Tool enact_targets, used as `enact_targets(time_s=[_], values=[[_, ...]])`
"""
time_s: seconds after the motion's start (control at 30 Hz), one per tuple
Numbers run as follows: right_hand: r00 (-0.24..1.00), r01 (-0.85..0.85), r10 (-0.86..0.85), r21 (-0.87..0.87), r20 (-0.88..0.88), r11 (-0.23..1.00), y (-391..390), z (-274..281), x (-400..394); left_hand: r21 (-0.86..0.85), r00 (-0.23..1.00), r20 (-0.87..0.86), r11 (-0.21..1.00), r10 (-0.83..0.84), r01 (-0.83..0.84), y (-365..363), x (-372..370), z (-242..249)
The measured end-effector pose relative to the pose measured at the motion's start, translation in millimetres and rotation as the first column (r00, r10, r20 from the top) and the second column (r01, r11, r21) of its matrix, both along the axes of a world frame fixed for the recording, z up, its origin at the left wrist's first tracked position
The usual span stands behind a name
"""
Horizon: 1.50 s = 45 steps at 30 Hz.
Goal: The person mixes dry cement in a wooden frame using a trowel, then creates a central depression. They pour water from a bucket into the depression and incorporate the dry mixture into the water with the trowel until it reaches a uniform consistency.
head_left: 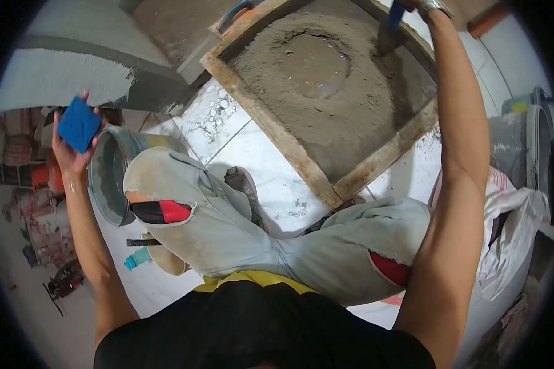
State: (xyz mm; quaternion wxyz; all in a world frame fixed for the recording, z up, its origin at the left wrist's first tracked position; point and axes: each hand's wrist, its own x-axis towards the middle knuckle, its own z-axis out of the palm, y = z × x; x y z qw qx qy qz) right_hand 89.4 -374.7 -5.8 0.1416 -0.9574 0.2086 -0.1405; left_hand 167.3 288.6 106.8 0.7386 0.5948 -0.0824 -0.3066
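Note:
Raised at the far left, my left hand [74, 157] has its fingers curled around the edges of a blue square sponge [80, 125]. My right hand [429, 6] is at the top edge, partly cut off, closed on the blue handle of a trowel [397, 15]. The trowel's blade dips into grey mortar mix [363, 111] near the right side of a wooden mixing box [298, 158]. In the middle of the mix, a hollow holds a puddle of murky water [316, 64].
A grey bucket [108, 178] lies beside my left knee. Further buckets [526, 138] and a white sack [514, 215] are at the right. Another blue-handled tool [232, 15] rests by the box's far left edge. A turquoise bottle [137, 258] lies on the tiled floor [240, 150].

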Motion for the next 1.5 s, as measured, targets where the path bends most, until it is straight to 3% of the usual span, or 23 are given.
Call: enact_targets(time_s=[0.03,0.1,0.17,0.23,0.3,0.37,0.4,0.43,0.5,0.57,0.63,0.7,0.73,0.8,0.93,1.27,1.33,1.37,1.43,1.47,1.5], values=[[0.998,-0.027,0.028,-0.025,0.050,0.999,-4.9,-9.6,7.8,0.035,0.999,0.029,0.999,-0.015,0.014,-29.2,11.2,5.6],[0.996,-0.062,0.064,-0.035,0.062,0.997,-7.9,-17.8,16.5,-0.035,0.949,-0.031,0.949,-0.315,0.314,-102.8,19.7,10.2],[0.988,-0.150,0.151,-0.043,0.016,0.988,-7.9,-17.1,22.7,0.068,0.879,-0.036,0.876,-0.476,0.477,-159.5,40.7,-11.4],[0.988,-0.092,0.075,-0.126,-0.137,0.988,9.2,-5.7,21.4,0.280,0.833,-0.061,0.792,-0.550,0.543,-226.3,37.1,-33.6],[0.993,-0.070,0.063,-0.073,-0.104,0.995,17.8,-1.5,17.2,0.602,0.880,-0.010,0.700,-0.476,0.385,-276.7,26.6,-68.1],[0.996,-0.046,0.044,-0.017,-0.078,0.999,18.8,-7.1,15.3,0.664,0.786,-0.085,0.553,-0.612,0.503,-317.9,19.3,-98.3],[0.997,-0.063,0.059,-0.091,-0.045,0.994,17.7,-11.3,18.9,0.660,0.775,-0.083,0.548,-0.626,0.513,-334.1,17.1,-113.9],[0.997,-0.079,0.078,-0.163,-0.014,0.984,18.8,-12.4,20.1,0.719,0.756,-0.055,0.499,-0.652,0.484,-348.4,14.7,-128.3],[0.999,-0.036,0.034,-0.131,-0.017,0.991,23.3,-14.3,22.0,0.773,0.728,-0.032,0.445,-0.685,0.453,-368.2,10.5,-146.3],[1.000,-0.005,0.004,-0.096,-0.016,0.995,27.5,-12.5,24.0,0.869,0.654,-0.040,0.296,-0.756,0.396,-379.0,8.0,-155.3],[0.992,-0.099,0.091,-0.087,-0.085,0.991,32.4,-8.2,22.9,0.890,0.680,-0.007,0.306,-0.733,0.339,-386.2,16.3,-169.3],[0.994,-0.079,0.073,-0.063,-0.085,0.995,36.8,-4.3,20.0,0.961,0.515,-0.001,0.142,-0.857,0.237,-394.9,27.8,-169.3],[0.995,-0.061,0.057,-0.042,-0.087,0.997,38.3,-2.9,18.5,0.962,0.515,-0.003,0.139,-0.857,0.236,-395.4,29.4,-166.6],[0.996,-0.057,0.054,-0.038,-0.075,0.998,38.5,-2.7,17.8,0.988,0.481,0.087,0.138,-0.873,0.072,-396.9,35.2,-159.8],[0.998,-0.003,0.002,-0.010,-0.069,1.000,37.7,-2.5,21.5,0.959,0.346,0.196,0.253,-0.917,0.126,-398.8,59.2,-164.9],[0.996,-0.067,0.066,-0.009,-0.061,0.998,53.8,5.1,20.2,0.917,0.322,0.363,0.397,-0.874,0.045,-444.9,63.0,-169.3],[0.993,-0.061,0.061,0.006,-0.098,0.998,54.7,5.8,20.8,0.879,0.118,0.475,0.465,-0.872,-0.101,-446.7,61.2,-169.4],[0.993,-0.066,0.067,0.005,-0.096,0.998,55.5,5.8,20.5,0.879,0.123,0.476,0.465,-0.871,-0.105,-444.7,59.7,-168.5],[0.995,-0.045,0.048,0.035,-0.086,0.998,56.5,6.3,19.0,0.843,0.355,0.432,0.511,-0.829,0.167,-434.8,49.4,-159.1],[0.994,-0.074,0.075,0.016,-0.083,0.997,56.2,7.1,19.7,0.843,0.359,0.433,0.513,-0.827,0.163,-428.0,45.0,-153.2],[0.994,-0.077,0.078,0.015,-0.081,0.997,56.2,7.4,20.9,0.757,0.525,0.370,0.576,-0.766,0.308,-420.6,39.0,-146.1]])
